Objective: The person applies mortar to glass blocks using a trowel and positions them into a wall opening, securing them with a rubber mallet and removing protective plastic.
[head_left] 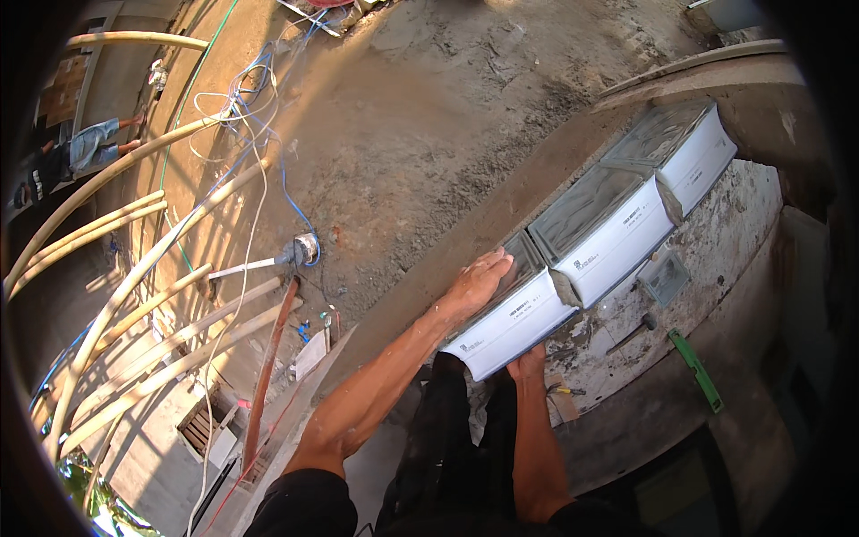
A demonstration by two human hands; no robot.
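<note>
Several glass blocks with white edges and clear rippled faces stand in a slanting row on a mortar-smeared wall top. The nearest glass block (514, 327) is between my two hands. My left hand (479, 285) lies on its glass face, fingers stretched out. From below, my right hand (528, 362) grips its lower edge; the fingertips are hidden behind the block. The middle glass block (608, 237) adjoins it with a narrow joint, and the far glass block (693, 161) sits at the upper right end.
On the mortar-smeared surface (617, 336) rest a grey square plate (667, 279) and a small yellow-handled tool (565, 390). A green spirit level (696, 369) lies farther right. Bamboo poles (143, 268), tangled cables (250, 107) and a white-handled tool (300, 251) are at left. Another person (85, 152) is far left.
</note>
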